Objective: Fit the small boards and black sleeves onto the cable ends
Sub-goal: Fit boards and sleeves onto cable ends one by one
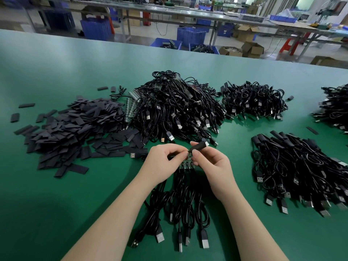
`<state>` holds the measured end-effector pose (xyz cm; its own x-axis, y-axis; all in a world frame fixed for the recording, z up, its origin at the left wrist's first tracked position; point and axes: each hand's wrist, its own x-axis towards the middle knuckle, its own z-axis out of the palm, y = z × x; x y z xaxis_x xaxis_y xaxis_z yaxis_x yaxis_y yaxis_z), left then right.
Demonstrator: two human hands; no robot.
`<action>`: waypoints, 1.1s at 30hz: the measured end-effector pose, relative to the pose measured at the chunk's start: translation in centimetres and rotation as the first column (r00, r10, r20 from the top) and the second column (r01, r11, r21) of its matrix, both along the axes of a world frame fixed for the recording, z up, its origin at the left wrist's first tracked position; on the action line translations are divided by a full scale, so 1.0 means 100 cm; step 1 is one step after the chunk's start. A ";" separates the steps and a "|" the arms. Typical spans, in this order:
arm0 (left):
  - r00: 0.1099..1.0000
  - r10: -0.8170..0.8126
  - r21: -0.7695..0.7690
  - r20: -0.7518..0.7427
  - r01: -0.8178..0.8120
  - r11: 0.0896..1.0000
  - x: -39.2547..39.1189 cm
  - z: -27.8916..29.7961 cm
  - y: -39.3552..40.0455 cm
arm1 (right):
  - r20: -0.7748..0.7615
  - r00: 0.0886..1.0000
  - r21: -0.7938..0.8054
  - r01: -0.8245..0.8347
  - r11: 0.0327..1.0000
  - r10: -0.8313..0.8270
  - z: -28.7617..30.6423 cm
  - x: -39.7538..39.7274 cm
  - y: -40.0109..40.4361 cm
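Note:
My right hand [211,164] pinches a black sleeve [199,146] that points up and to the right. My left hand [163,162] pinches a cable end right beside the sleeve's lower end. Between and under the hands lie several small green boards [186,164], joined to black USB cables [180,204] that run toward me. A flat heap of black sleeves [75,129] covers the table at the left. A large tangle of cables [177,110] sits just beyond the hands, with strips of green boards [130,108] at its left edge.
More cable piles lie at the back right [254,100], the right [301,172] and the far right edge [335,108]. The green table [56,204] shows bare surface at the front left. Beyond its far edge are blue crates [191,36], cardboard boxes and other benches.

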<state>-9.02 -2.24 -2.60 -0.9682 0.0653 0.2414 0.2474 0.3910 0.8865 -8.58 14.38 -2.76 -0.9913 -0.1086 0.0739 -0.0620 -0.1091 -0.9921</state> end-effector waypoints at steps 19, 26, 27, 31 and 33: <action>0.996 -0.024 0.037 -0.085 0.027 0.999 0.002 -0.004 0.004 | -0.110 0.990 0.042 0.093 0.995 -0.088 0.001 0.003 -0.004; 0.994 -0.008 -0.028 -0.112 0.005 1.000 0.002 -0.003 0.004 | -0.138 0.985 0.086 0.117 0.989 -0.104 0.000 0.002 -0.004; 0.993 0.004 -0.069 -0.115 -0.012 0.998 0.001 -0.004 0.003 | -0.152 0.983 0.087 0.122 0.989 -0.108 0.001 0.002 -0.003; 0.994 0.024 -0.154 -0.105 -0.040 0.987 0.000 -0.006 0.000 | -0.136 0.983 0.090 0.136 0.987 -0.123 0.002 -0.002 0.006; 0.994 0.003 -0.156 -0.106 -0.020 0.988 0.000 -0.005 0.000 | -0.091 0.993 0.095 0.089 0.991 -0.081 0.002 -0.004 0.008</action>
<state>-9.05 -2.29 -3.08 -0.9389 0.0993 0.3295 0.3306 0.5263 0.7834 -8.98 15.21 -2.57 -0.9876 -0.0352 0.1527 -0.1527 -0.0015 -0.9883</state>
